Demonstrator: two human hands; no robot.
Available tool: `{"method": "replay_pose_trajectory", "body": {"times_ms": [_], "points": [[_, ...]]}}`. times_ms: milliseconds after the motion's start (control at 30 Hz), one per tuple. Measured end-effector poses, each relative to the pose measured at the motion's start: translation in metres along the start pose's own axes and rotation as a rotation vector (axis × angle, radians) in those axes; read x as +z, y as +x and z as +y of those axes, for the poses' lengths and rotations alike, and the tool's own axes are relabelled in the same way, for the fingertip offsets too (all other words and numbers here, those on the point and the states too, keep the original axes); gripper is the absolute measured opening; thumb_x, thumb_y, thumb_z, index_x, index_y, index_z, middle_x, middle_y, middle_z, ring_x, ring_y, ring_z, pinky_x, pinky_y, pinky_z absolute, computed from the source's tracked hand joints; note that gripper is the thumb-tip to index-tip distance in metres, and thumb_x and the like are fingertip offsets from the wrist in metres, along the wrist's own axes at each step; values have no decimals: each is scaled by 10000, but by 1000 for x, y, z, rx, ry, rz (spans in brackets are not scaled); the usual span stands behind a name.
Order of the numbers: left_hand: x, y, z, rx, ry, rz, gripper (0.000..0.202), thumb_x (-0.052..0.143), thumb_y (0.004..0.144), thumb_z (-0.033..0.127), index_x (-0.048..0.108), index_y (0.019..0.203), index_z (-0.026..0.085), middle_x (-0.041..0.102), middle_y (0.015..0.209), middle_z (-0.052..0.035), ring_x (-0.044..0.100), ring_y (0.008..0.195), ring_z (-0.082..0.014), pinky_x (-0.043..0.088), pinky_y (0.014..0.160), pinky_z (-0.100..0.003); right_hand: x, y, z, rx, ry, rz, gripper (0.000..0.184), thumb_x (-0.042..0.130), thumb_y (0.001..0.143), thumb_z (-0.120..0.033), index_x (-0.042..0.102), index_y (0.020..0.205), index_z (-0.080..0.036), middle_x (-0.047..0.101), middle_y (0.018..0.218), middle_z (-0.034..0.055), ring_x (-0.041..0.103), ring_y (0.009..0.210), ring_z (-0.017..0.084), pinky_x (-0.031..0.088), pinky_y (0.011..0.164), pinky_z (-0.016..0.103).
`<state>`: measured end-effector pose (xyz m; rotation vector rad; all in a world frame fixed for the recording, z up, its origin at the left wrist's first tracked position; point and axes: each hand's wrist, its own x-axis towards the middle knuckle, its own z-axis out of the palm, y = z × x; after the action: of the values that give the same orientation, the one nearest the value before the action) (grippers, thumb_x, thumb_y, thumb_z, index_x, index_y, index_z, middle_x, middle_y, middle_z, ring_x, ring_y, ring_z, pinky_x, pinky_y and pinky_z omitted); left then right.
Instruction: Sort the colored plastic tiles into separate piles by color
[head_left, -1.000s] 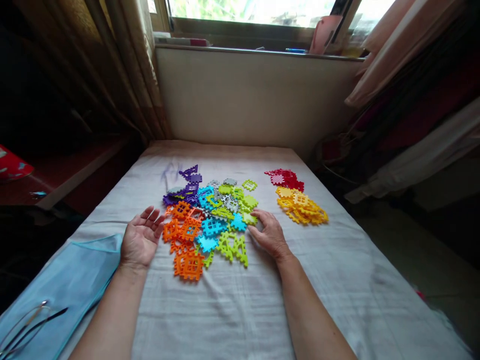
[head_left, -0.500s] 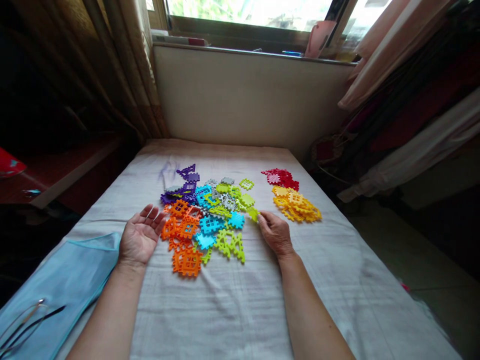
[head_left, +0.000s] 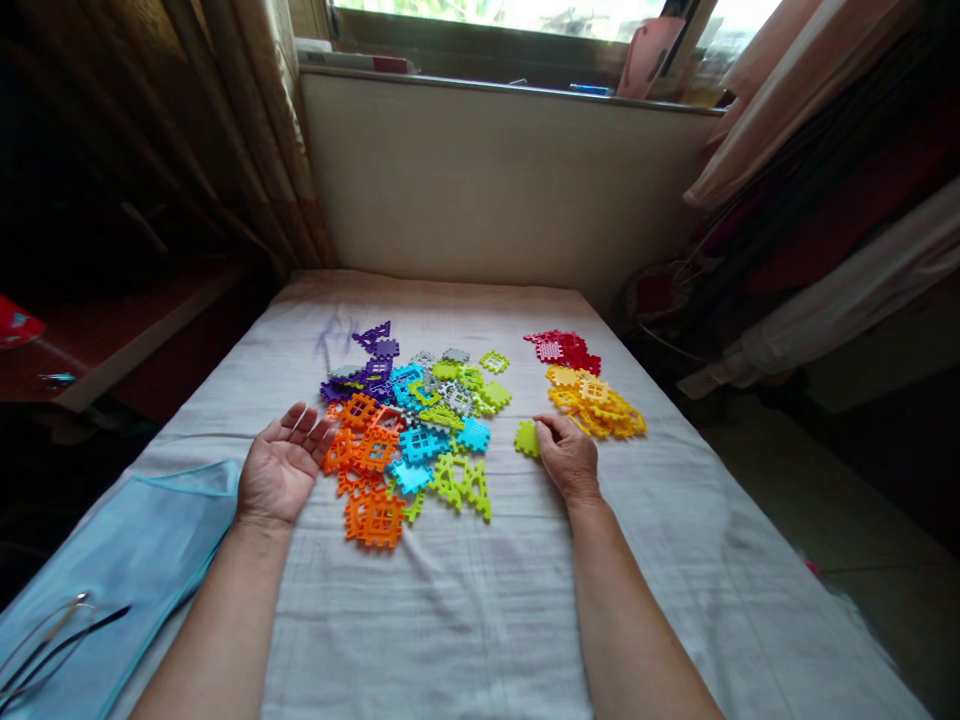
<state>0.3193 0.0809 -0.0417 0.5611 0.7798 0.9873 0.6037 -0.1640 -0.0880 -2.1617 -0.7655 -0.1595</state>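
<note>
Between thumb and fingers, my right hand (head_left: 570,455) grips a lime green interlocking tile (head_left: 527,438), low over the sheet and just right of the mixed pile. My left hand (head_left: 283,465) rests palm up with its fingers spread, nothing in it. Its fingertips come close to the orange tiles (head_left: 375,518). Blue tiles (head_left: 424,445), other lime green tiles (head_left: 461,485), grey tiles (head_left: 454,398) and purple tiles (head_left: 377,375) overlap in the middle. On the right lie a heap of yellow tiles (head_left: 598,405) and, behind it, a heap of red tiles (head_left: 566,350).
Everything lies on a white sheet (head_left: 435,620). Eyeglasses (head_left: 64,640) sit on a light blue cloth (head_left: 142,550) at the left. A wall (head_left: 495,180) with a windowsill stands behind, a curtain (head_left: 232,130) at left, hanging clothes (head_left: 832,300) at right.
My right hand has drawn the lime green tile a little to the right, away from the pile. My left hand has stayed nearly still. The view has shifted slightly.
</note>
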Motion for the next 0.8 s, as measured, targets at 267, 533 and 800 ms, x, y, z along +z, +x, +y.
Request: {"method": "replay_pose_trajectory", "body": {"times_ms": [267, 533, 800], "points": [[2, -1, 0, 7, 29, 4, 175, 545, 819, 265, 673, 913, 193, 728, 865, -40, 699, 788, -167, 596, 730, -296, 2, 2, 4, -40, -32, 26, 319, 456, 831, -355, 725, 930, -214, 720, 957, 85, 642, 878, 222, 506, 851, 354], [5, -2, 0, -12, -6, 22, 233, 460, 829, 204, 679, 905, 188, 730, 852, -35, 701, 774, -164, 598, 706, -300, -22, 16, 19, 126, -492, 333, 762, 634, 776, -557, 473, 1398, -147, 336, 1485, 258, 307, 1366, 412, 333, 1016, 629], [1, 0, 0, -2, 15, 4, 185, 530, 811, 232, 672, 922, 193, 727, 870, -37, 697, 791, -164, 591, 726, -303, -11, 78, 14, -50, -712, -66, 476, 522, 877, -481, 585, 1297, -267, 447, 1455, 141, 324, 1351, 358, 179, 1055, 682]]}}
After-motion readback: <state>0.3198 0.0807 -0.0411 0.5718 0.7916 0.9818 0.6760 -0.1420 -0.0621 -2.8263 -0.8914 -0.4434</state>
